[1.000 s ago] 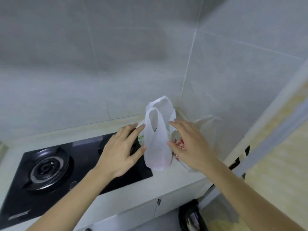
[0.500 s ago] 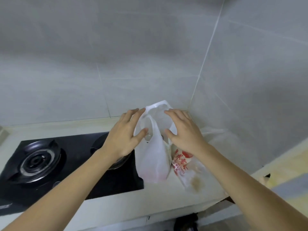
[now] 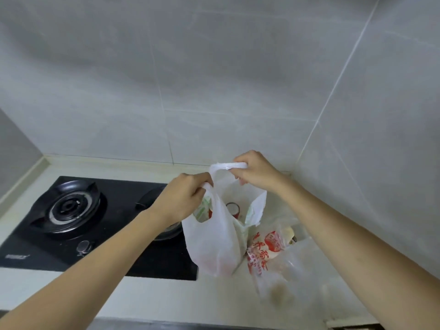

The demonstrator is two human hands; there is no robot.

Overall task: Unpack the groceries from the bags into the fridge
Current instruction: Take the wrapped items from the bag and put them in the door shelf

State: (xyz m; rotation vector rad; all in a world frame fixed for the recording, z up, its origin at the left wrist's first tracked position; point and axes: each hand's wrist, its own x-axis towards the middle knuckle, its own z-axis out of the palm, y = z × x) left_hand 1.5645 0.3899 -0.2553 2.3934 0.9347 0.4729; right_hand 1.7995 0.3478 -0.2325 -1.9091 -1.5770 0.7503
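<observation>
A white plastic grocery bag [image 3: 214,244] stands on the counter in the corner, right of the stove. My left hand [image 3: 183,198] grips its near handle and my right hand [image 3: 256,170] grips its far handle, pulling the mouth apart. Inside the bag show a round red-and-white lid [image 3: 232,207] and green-and-white packaging [image 3: 202,208]. A second, clear bag with red print [image 3: 269,253] lies against the white bag's right side; its contents are blurred.
A black gas stove [image 3: 71,217] with a burner [image 3: 69,207] and a knob [image 3: 83,246] takes up the counter's left. Pale counter [image 3: 154,298] runs to the front edge. Grey tiled walls meet in a corner right behind the bags.
Both hands went from resting open against the white bag to closing on its two handles and spreading them. The camera view tilted down and nearer to the counter.
</observation>
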